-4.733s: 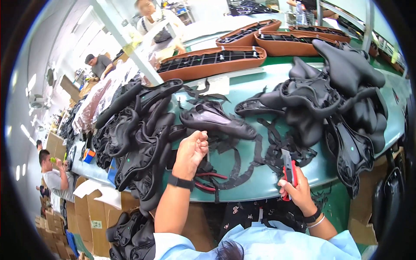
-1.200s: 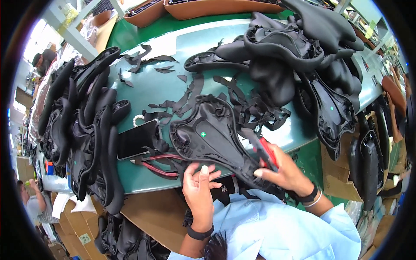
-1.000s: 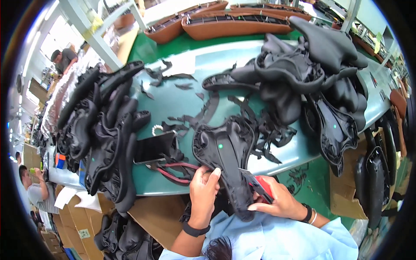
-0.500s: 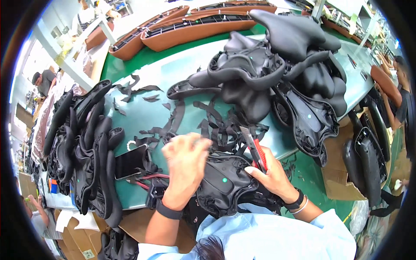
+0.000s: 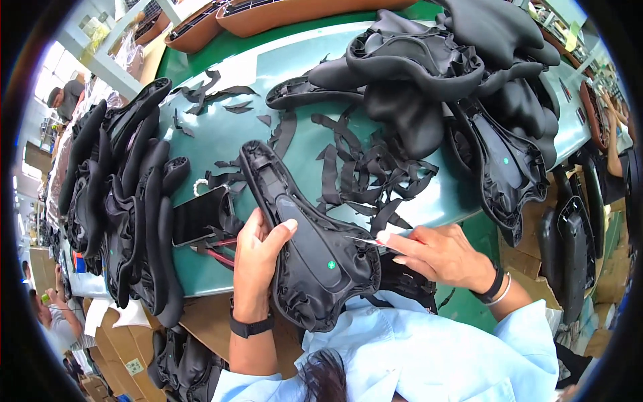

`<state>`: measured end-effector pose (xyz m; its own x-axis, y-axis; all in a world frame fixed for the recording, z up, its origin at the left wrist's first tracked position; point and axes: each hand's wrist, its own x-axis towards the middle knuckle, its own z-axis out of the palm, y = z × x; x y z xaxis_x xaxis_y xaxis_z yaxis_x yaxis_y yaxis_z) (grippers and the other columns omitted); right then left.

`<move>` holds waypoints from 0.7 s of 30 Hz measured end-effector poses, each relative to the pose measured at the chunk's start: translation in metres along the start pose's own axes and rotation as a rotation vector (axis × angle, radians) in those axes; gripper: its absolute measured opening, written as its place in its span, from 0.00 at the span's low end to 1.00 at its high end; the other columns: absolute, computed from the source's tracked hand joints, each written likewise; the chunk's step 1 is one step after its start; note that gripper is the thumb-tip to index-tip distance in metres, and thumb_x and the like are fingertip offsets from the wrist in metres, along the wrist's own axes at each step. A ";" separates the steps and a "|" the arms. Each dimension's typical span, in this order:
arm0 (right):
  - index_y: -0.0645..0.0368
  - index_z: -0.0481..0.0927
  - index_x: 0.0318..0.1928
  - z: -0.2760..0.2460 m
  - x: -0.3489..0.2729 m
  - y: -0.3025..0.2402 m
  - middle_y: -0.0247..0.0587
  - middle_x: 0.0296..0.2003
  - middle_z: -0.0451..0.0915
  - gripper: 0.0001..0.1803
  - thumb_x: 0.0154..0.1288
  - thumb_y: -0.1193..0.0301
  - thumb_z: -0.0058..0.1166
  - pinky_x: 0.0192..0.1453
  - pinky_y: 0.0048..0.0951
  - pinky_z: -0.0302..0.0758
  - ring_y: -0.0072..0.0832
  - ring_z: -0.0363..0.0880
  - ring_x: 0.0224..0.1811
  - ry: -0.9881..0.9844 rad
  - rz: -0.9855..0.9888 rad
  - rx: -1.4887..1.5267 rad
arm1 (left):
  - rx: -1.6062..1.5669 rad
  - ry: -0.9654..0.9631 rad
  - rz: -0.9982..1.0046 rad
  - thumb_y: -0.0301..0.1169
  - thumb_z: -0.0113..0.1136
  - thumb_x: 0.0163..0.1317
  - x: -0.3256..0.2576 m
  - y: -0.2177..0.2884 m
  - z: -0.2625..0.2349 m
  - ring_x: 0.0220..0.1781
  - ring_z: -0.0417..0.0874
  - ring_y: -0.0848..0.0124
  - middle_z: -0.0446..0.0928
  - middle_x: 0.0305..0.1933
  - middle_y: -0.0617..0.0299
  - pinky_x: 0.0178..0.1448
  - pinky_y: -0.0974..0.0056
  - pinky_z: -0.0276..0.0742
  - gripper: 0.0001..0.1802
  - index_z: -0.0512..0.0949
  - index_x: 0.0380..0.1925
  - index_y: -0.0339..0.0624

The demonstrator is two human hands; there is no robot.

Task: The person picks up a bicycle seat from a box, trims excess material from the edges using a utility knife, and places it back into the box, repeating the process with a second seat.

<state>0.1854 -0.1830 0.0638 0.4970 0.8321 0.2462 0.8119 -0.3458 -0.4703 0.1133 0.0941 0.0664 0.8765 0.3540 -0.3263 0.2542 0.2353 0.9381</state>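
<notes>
Stack of black saddles [image 5: 127, 201] at 9 o'clock, packed on edge, likely to save bench room. Dark phone [image 5: 201, 216] flat just beside it. Left hand [image 5: 258, 258] clamps upturned saddle [image 5: 305, 241] at centre, thumb on its underside, nose toward 11 o'clock, seemingly to steady it. Right hand [image 5: 435, 254] at 3 o'clock pinches thin blade [image 5: 362, 240], tip at saddle rim. Cut black strips [image 5: 368, 167] litter green bench [image 5: 221, 127] at 1 o'clock. More saddles [image 5: 469, 74] piled at 2 o'clock.
</notes>
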 end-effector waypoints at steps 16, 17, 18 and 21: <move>0.43 0.64 0.69 -0.012 -0.023 -0.043 0.43 0.21 0.69 0.37 0.57 0.72 0.57 0.15 0.38 0.65 0.38 0.70 0.13 -0.305 0.294 -0.153 | -0.047 0.044 0.056 0.26 0.60 0.58 -0.015 -0.012 0.001 0.42 0.76 0.76 0.77 0.43 0.61 0.51 0.70 0.71 0.20 0.73 0.50 0.28; 0.44 0.64 0.69 -0.012 -0.023 -0.042 0.43 0.22 0.70 0.37 0.58 0.70 0.59 0.15 0.38 0.65 0.39 0.70 0.14 -0.280 0.313 -0.119 | -0.038 0.085 0.050 0.26 0.60 0.58 -0.019 -0.014 0.000 0.42 0.76 0.76 0.77 0.43 0.61 0.51 0.70 0.72 0.20 0.72 0.50 0.28; 0.46 0.63 0.69 -0.001 -0.026 -0.032 0.41 0.25 0.73 0.37 0.59 0.69 0.61 0.19 0.36 0.68 0.38 0.72 0.17 -0.028 0.259 0.000 | -0.040 0.088 0.083 0.26 0.60 0.59 -0.022 -0.017 0.002 0.42 0.76 0.75 0.77 0.44 0.60 0.51 0.70 0.72 0.20 0.72 0.50 0.28; 0.49 0.61 0.70 0.020 0.016 -0.036 0.39 0.25 0.72 0.39 0.57 0.76 0.59 0.24 0.33 0.72 0.37 0.73 0.22 0.355 0.015 0.163 | -0.004 0.136 0.126 0.26 0.60 0.59 -0.039 -0.010 0.011 0.43 0.76 0.76 0.77 0.43 0.60 0.51 0.70 0.72 0.20 0.72 0.50 0.29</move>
<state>0.1581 -0.1484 0.0680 0.6065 0.6159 0.5029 0.7588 -0.2592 -0.5976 0.0814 0.0685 0.0712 0.8377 0.5003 -0.2190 0.1436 0.1851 0.9722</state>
